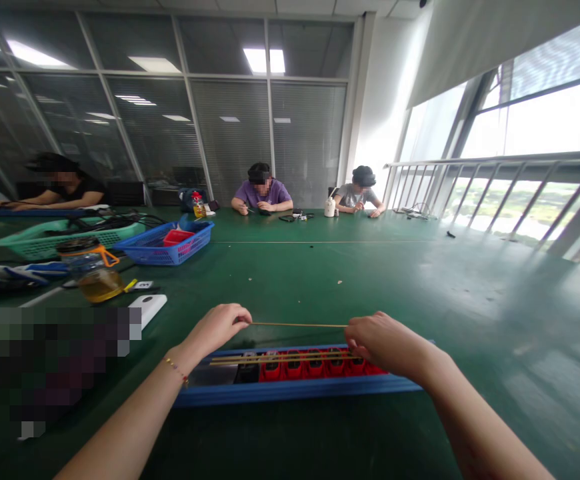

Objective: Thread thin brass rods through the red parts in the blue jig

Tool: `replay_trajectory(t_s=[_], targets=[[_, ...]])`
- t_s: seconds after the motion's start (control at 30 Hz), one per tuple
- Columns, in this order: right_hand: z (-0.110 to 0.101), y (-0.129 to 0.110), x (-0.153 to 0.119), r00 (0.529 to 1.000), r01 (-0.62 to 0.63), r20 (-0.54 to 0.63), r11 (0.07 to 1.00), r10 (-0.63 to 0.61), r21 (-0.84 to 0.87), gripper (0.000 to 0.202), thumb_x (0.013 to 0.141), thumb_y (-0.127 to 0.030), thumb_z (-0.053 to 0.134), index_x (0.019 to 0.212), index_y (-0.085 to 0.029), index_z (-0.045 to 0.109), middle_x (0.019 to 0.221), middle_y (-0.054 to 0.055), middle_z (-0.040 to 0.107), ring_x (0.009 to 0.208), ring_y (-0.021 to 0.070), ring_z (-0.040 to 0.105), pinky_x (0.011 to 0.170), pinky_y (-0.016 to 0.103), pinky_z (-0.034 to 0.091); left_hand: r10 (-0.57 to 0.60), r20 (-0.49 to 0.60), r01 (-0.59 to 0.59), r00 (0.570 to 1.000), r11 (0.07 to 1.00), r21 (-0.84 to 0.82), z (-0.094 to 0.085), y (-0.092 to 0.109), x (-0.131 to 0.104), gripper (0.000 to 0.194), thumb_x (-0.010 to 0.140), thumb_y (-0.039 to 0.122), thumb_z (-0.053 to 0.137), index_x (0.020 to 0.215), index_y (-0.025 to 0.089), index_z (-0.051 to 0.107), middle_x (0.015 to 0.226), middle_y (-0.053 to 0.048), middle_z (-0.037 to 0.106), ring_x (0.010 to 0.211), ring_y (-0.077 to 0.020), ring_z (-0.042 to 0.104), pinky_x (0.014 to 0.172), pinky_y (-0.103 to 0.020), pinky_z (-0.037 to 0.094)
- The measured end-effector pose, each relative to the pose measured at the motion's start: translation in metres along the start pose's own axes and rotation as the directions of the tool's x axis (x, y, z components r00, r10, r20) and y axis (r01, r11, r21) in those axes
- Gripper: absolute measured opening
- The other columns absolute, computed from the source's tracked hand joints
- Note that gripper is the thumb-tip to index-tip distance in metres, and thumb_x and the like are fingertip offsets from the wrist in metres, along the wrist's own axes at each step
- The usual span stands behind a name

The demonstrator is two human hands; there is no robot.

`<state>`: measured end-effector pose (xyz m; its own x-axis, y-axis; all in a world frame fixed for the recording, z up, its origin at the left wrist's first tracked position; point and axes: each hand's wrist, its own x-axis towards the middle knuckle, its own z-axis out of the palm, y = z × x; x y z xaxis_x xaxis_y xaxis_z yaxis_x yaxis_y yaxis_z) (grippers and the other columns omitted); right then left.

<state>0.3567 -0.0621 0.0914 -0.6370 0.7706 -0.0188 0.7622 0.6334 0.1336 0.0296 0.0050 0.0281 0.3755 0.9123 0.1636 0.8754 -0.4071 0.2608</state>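
Left hand (pixel 233 318) and right hand (pixel 377 339) pinch a thin stick (pixel 297 325) along the blue tray's (pixel 295 390) far edge; other sticks (pixel 297 359) already span red containers (pixel 271 375), this one does not.

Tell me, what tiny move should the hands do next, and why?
Perhaps lower the thin stick toward the similar sticks in the blue tray: the left hand and right hand hold it between them, nearly parallel to those sticks, which run across the red holders.
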Motion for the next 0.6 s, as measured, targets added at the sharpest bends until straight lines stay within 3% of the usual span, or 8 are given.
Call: replay_trajectory(t_s=[0.27, 0.6], targets=[[-0.01, 0.014, -0.011, 0.997, -0.042, -0.065, 0.997, 0.046, 0.057, 0.016, 0.085, -0.018, 0.039, 0.083, -0.02, 0.054, 0.078, 0.002, 0.063, 0.069, 0.0146, 0.059, 0.058, 0.023, 0.035, -0.095, 0.115, 0.099, 0.989, 0.995, -0.024, 0.017, -0.006, 0.0, 0.015, 0.074, 0.031, 0.05, 0.075, 0.023, 0.064, 0.079, 0.0, 0.065, 0.075, -0.0147, 0.058, 0.065, -0.022, 0.038], [-0.014, 0.061, -0.035, 0.955, -0.275, -0.089, 0.956, 0.284, 0.103, 0.015, 0.083, -0.024, 0.04, 0.083, -0.023, 0.055, 0.074, 0.001, 0.064, 0.065, 0.0153, 0.058, 0.056, 0.022, 0.034, -0.116, 0.14, 0.122, 0.983, 0.992, -0.037, 0.021, -0.013, 0.001, 0.015, 0.073, 0.032, 0.052, 0.074, 0.022, 0.064, 0.081, -0.001, 0.065, 0.076, -0.0147, 0.059, 0.066, -0.022, 0.039]])
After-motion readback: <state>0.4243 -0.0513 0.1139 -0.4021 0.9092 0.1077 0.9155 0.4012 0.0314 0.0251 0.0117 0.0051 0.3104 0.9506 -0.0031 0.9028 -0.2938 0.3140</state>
